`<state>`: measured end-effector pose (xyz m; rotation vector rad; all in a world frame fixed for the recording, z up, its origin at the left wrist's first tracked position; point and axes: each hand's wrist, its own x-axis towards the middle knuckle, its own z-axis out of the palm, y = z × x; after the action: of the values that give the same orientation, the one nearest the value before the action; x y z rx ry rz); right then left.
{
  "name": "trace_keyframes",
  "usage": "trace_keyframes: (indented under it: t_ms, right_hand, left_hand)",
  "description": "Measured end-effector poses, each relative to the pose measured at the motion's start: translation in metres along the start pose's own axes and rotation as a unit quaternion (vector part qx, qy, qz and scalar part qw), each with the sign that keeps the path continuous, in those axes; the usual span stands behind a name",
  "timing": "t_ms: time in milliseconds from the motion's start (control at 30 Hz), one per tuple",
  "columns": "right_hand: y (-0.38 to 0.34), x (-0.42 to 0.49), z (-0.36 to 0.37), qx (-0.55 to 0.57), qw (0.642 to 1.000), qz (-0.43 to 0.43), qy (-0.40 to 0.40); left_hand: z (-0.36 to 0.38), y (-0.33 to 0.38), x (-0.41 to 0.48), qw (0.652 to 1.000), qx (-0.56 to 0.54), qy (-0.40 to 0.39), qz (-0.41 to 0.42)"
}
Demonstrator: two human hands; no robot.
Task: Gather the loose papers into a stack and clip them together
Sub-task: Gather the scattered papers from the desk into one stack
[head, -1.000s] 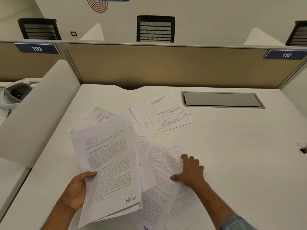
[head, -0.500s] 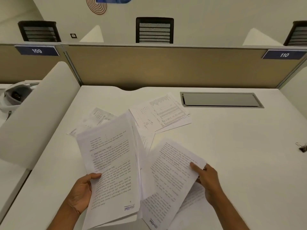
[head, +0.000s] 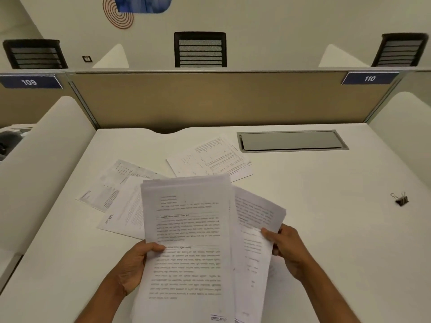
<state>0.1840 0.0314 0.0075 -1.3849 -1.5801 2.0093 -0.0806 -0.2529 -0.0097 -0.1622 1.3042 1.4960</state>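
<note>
Left fingers [head: 154, 248] grip the stack [head: 189, 241] at its edge; right fingers [head: 268, 234] pinch a sheet [head: 256, 213] just beside it, both above the desk [head: 326, 229]. Sliding that sheet squarely behind the stack would keep edges true. More papers [head: 210, 159] lie beyond the fingers; the clip [head: 400, 199] sits far right.

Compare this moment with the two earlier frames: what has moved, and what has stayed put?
The right hand lifted off the desk, took hold of a loose sheet and brought it up beside the held stack. The left hand swung that stack upright and toward the middle. The sheets at the back, those at the left and the binder clip stayed put.
</note>
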Motion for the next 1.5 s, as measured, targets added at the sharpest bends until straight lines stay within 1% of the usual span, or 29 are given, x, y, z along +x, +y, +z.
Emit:
trace_keyframes:
  t_ms: [100, 267, 433, 533, 600, 633, 667, 700, 733, 767, 867, 900, 933, 967, 1033, 1133, 1267, 1400, 1500]
  right_hand:
    - [-0.007, 0.001, -0.005, 0.007, 0.999, 0.007, -0.037]
    - [-0.011, 0.002, -0.001, -0.011, 0.998, 0.01, -0.064]
    - [-0.017, 0.01, 0.012, -0.024, 0.996, 0.012, -0.085]
    - [-0.025, 0.014, 0.022, -0.026, 0.995, 0.002, -0.098]
    - [-0.027, 0.015, 0.027, -0.015, 0.996, 0.001, -0.086]
    - [-0.025, 0.015, 0.028, -0.025, 0.998, -0.005, -0.059]
    - [-0.021, 0.015, 0.028, -0.062, 0.998, -0.018, -0.013]
    - [-0.016, 0.015, 0.025, -0.128, 0.99, -0.04, 0.045]
    - [-0.009, 0.013, 0.021, -0.212, 0.971, -0.057, 0.091]
    - [-0.001, 0.011, 0.018, -0.298, 0.947, -0.058, 0.106]
    - [0.02, 0.002, 0.018, -0.503, 0.862, 0.002, 0.065]
    - [0.025, 0.0, 0.021, -0.546, 0.835, 0.013, 0.058]
    - [0.029, -0.002, 0.025, -0.574, 0.817, 0.019, 0.058]
    - [0.031, -0.003, 0.028, -0.588, 0.806, 0.02, 0.06]
    - [0.032, -0.004, 0.032, -0.598, 0.799, 0.019, 0.063]
    - [0.029, -0.004, 0.033, -0.603, 0.796, 0.019, 0.055]
    - [0.028, -0.006, 0.033, -0.576, 0.816, 0.018, 0.046]
    - [0.035, -0.008, 0.031, -0.498, 0.866, 0.008, 0.041]
    - [0.038, -0.008, 0.024, -0.43, 0.901, -0.029, 0.053]
  left_hand:
    - [0.022, 0.002, 0.001, 0.998, 0.057, -0.011, 0.021]
    - [0.042, -0.007, 0.004, 0.992, 0.118, -0.02, 0.039]
    - [0.044, -0.02, 0.006, 0.99, 0.133, -0.039, 0.005]
    - [0.047, -0.026, 0.003, 0.99, 0.134, -0.05, -0.002]
    - [0.045, -0.028, 0.004, 0.994, 0.099, -0.033, -0.003]
    - [0.042, -0.028, 0.005, 0.997, 0.074, -0.02, -0.002]
    - [0.038, -0.028, 0.005, 0.999, 0.053, -0.008, 0.002]
    - [0.034, -0.026, 0.004, 0.999, 0.038, 0.002, 0.009]
    - [0.028, -0.024, 0.002, 0.999, 0.025, 0.013, 0.016]
    - [0.023, -0.022, 0.0, 0.999, 0.016, 0.025, 0.025]
    - [0.007, -0.02, -0.005, 0.997, -0.008, 0.064, 0.046]
    - [0.004, -0.02, -0.007, 0.996, -0.019, 0.077, 0.051]
    - [0.002, -0.02, -0.008, 0.994, -0.032, 0.088, 0.058]
    - [0.0, -0.021, -0.009, 0.992, -0.043, 0.098, 0.065]
    - [-0.002, -0.023, -0.01, 0.989, -0.061, 0.107, 0.081]
    - [0.001, -0.024, -0.01, 0.986, -0.077, 0.109, 0.095]
    - [0.004, -0.024, -0.011, 0.985, -0.086, 0.107, 0.1]
    - [0.001, -0.027, -0.013, 0.986, -0.09, 0.105, 0.096]
    - [-0.006, -0.029, -0.016, 0.986, -0.093, 0.109, 0.086]
